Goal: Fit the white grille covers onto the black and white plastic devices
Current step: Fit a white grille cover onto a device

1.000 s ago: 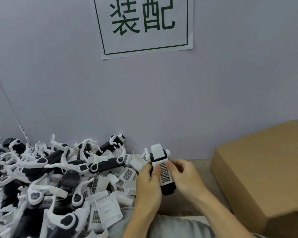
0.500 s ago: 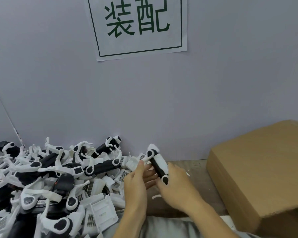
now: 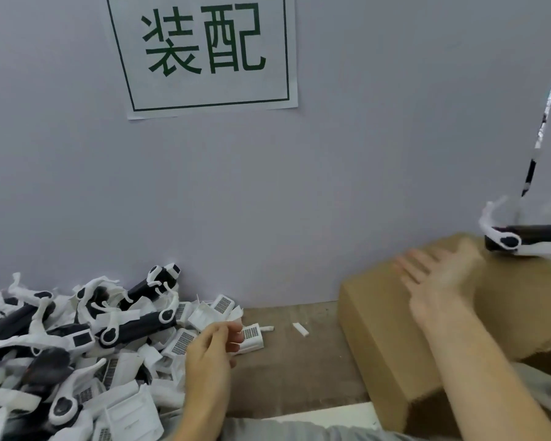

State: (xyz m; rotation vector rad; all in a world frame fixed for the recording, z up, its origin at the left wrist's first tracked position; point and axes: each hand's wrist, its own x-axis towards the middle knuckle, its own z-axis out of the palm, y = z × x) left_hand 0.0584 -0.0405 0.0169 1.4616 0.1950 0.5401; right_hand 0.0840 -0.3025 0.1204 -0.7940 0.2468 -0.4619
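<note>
Head view: nearest the camera, both forearms reach forward over the brown table (image 3: 299,370), the hands well apart. The left hand (image 3: 210,348) hangs with its fingers loosely curled, holding nothing; its fingertips hover just in front of a white grille cover (image 3: 252,337) lying on the table. To the left of that hand spreads the heap of black and white plastic devices (image 3: 61,338), with more loose grille covers (image 3: 178,342) mixed in along its right edge. A small white scrap (image 3: 300,329) lies on the table between the hands. The right hand (image 3: 436,278) is blurred, held out flat with fingers spread over the cardboard box (image 3: 385,338) — empty. Just beyond and to the right of its fingers, one assembled device (image 3: 522,241) appears above the box at the frame's right edge; whether it touches anything cannot be told. Farthest back, a white sign (image 3: 204,55) with green characters hangs on the grey wall — above the space between the hands.
</note>
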